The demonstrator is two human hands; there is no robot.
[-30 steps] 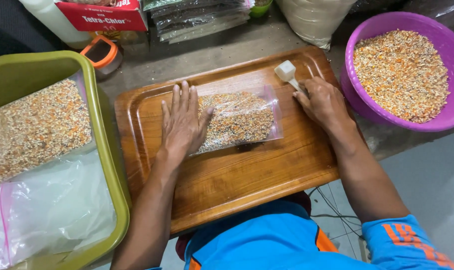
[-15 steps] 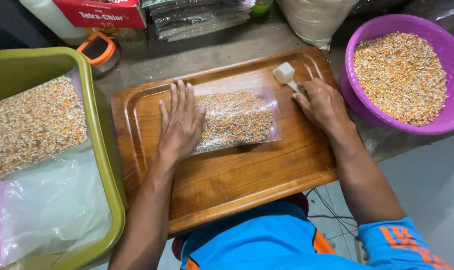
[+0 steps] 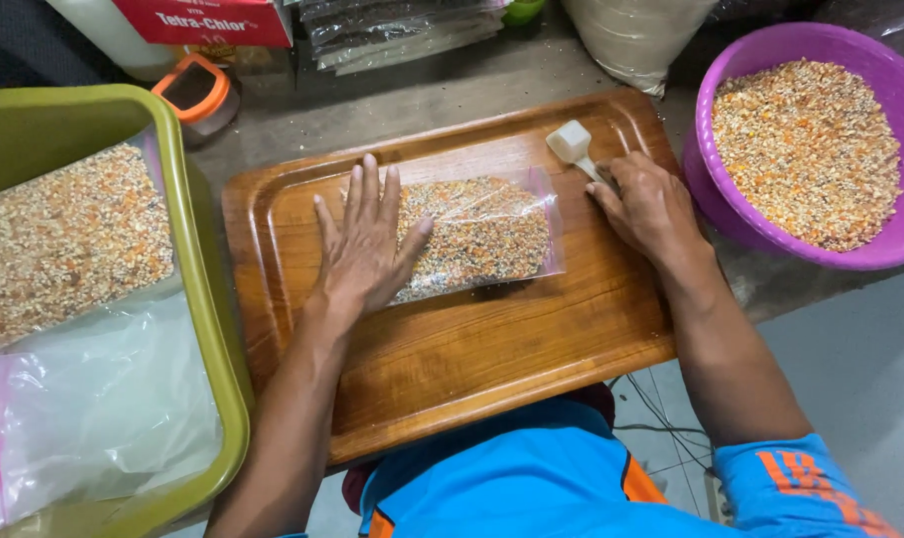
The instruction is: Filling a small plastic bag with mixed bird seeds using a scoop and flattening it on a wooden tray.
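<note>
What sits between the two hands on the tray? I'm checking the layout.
In the head view, the clear grain bag lies between them: the left hand presses flat on its left end; the right hand holds a white scoop.

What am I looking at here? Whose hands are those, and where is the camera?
The camera sits on a person's head and looks down, so you see that person's own two hands. The left hand lies flat on a clear bag of mixed grain, which rests on a wooden tray. The right hand holds a small white scoop. At the right stands a purple bowl full of the same grain. At the left, a green tub holds more grain bags.
</note>
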